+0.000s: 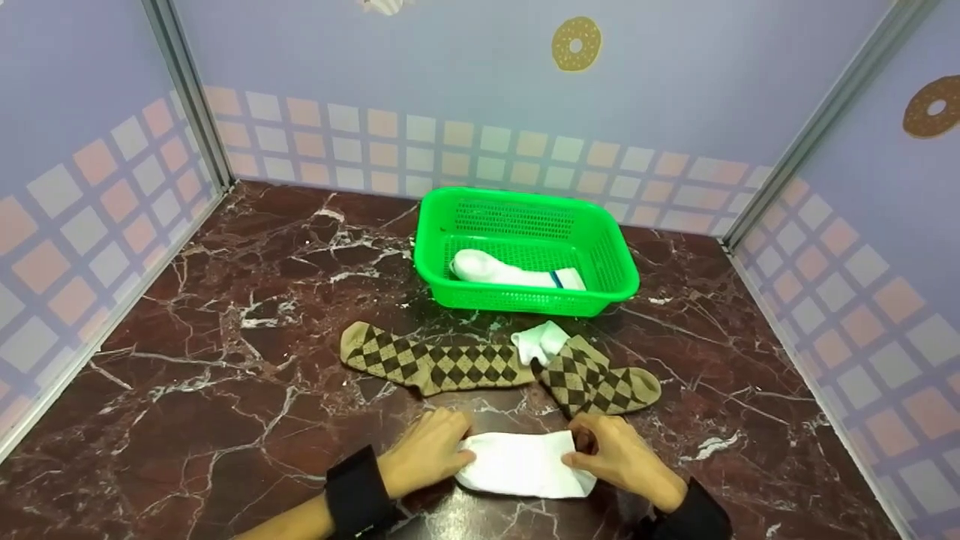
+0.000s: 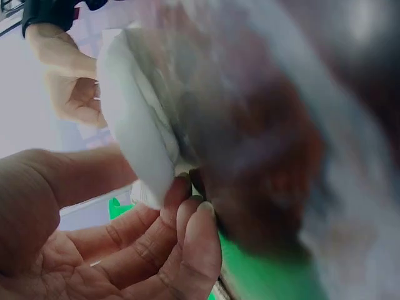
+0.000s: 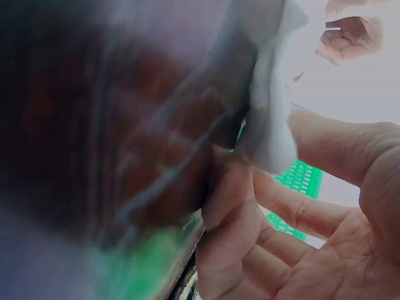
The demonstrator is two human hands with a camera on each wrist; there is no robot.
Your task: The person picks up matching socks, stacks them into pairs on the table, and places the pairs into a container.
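Low on the table, a white sock (image 1: 517, 465) lies flat between the two hands. Its left end is pinched by my left hand (image 1: 431, 450), with the thumb on top. At the opposite end my right hand (image 1: 622, 457) pinches the edge between thumb and fingers. In the left wrist view the sock (image 2: 128, 106) hangs between thumb and fingertips, and the right wrist view shows the sock (image 3: 272, 112) held the same way. Just beyond the hands lie a left argyle sock (image 1: 472, 367) and a right argyle sock (image 1: 600, 379), both tan and brown.
A small bunched white piece of fabric (image 1: 541, 342) rests where the argyle socks meet. Behind them stands a green plastic basket (image 1: 525, 301) holding a white sock with a blue band (image 1: 517, 276). Patterned walls (image 1: 480, 90) enclose the marbled table (image 1: 225, 390) at the back and sides.
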